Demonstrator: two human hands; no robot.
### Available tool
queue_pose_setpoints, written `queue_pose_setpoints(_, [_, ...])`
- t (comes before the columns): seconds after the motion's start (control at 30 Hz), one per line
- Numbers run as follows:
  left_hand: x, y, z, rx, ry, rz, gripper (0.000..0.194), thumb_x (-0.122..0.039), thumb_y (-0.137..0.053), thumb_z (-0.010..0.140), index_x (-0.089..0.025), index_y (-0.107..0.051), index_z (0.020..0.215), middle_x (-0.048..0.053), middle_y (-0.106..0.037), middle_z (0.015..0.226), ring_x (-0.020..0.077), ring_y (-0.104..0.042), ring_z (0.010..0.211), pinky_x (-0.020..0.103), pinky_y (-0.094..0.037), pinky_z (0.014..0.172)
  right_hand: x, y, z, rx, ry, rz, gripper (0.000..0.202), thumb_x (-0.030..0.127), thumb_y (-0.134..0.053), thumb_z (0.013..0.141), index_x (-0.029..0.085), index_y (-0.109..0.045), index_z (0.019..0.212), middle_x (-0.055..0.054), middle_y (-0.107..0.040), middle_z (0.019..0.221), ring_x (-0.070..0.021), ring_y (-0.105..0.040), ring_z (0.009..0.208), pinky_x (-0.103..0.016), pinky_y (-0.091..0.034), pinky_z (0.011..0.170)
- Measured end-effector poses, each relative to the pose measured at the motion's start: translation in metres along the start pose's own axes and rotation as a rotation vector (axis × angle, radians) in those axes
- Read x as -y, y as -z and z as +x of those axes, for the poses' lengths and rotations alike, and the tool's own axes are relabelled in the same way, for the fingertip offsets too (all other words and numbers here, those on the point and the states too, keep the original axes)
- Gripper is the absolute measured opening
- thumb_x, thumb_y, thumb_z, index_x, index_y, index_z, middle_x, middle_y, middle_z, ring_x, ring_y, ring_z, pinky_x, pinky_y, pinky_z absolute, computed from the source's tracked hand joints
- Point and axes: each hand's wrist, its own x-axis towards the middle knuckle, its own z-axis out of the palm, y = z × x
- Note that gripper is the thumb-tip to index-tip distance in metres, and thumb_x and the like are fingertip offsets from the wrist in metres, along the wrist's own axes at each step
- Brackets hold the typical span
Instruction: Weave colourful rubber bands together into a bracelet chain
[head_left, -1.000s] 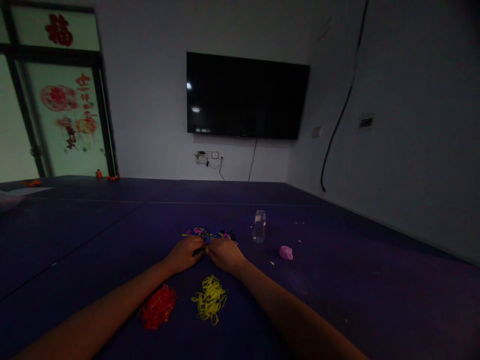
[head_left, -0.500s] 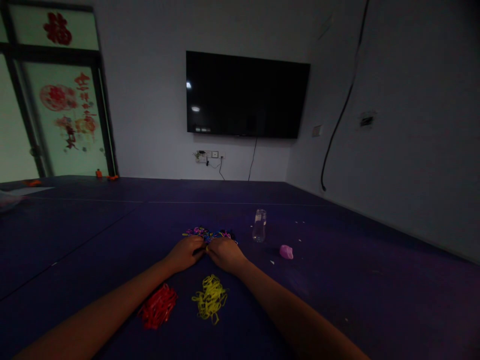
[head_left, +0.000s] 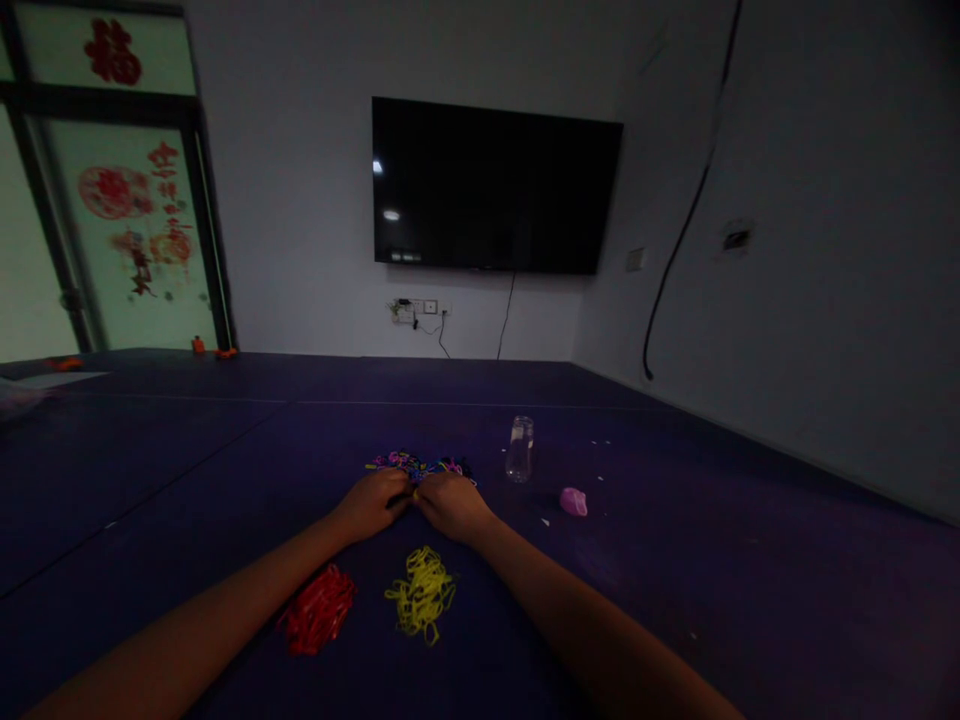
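My left hand point(head_left: 373, 503) and my right hand point(head_left: 452, 505) meet at the near edge of a mixed pile of coloured bands point(head_left: 405, 461). The fingers of both are curled together; what they pinch, if anything, is too small and dark to make out. Nearer to me, a pile of red bands point(head_left: 321, 610) lies beside my left forearm, and a pile of yellow bands point(head_left: 424, 595) sits between my forearms.
An upright clear jar point(head_left: 520, 450) and a crumpled pink item point(head_left: 574, 501) stand right of my hands on the purple surface point(head_left: 675, 560). Small white scraps lie around them. A dark television point(head_left: 495, 190) hangs on the far wall.
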Motion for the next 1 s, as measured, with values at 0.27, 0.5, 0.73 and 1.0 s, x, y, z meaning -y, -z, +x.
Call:
queue_pose_setpoints(0.27, [-0.0032,0.0025,0.0005,0.012,0.003,-0.003,0.010,-0.012,-0.051,0.085,-0.017,-0.060,0.082,0.003,-0.061,0.081,0.0176,-0.057,0.082,0.027,-0.042,0.072,0.0010,0.0013,0.0000,0.012,-0.028,0.012,0.024,0.025,-0.044,0.093,0.014,-0.065,0.091,-0.010,-0.069,0.092,-0.0182,-0.063,0.085,-0.026,-0.042,0.075])
queue_pose_setpoints(0.5, [-0.0026,0.0015,0.0006,-0.001,-0.008,0.001,0.011,-0.012,-0.050,0.085,-0.017,-0.058,0.080,0.003,-0.060,0.079,0.0174,-0.057,0.080,0.027,-0.042,0.071,0.0030,0.0052,-0.0003,0.021,-0.031,0.012,0.024,0.024,-0.044,0.092,0.013,-0.065,0.091,-0.010,-0.068,0.093,-0.0190,-0.062,0.086,-0.027,-0.042,0.075])
queue_pose_setpoints(0.73, [-0.0046,0.0035,0.0011,0.001,-0.006,0.002,0.010,-0.011,-0.052,0.084,-0.017,-0.057,0.078,0.003,-0.059,0.078,0.0170,-0.057,0.078,0.027,-0.041,0.069,0.0023,0.0035,-0.0007,0.015,-0.032,0.025,0.022,0.024,-0.045,0.092,0.014,-0.065,0.092,-0.010,-0.068,0.094,-0.0190,-0.062,0.089,-0.027,-0.042,0.077])
queue_pose_setpoints(1.0, [-0.0042,0.0030,0.0009,0.012,0.007,-0.009,0.010,-0.012,-0.051,0.084,-0.018,-0.058,0.080,0.003,-0.060,0.080,0.0173,-0.057,0.081,0.027,-0.041,0.071,0.0014,0.0020,-0.0001,0.007,-0.024,0.016,0.023,0.025,-0.045,0.092,0.014,-0.064,0.090,-0.010,-0.068,0.092,-0.0186,-0.062,0.086,-0.027,-0.041,0.075])
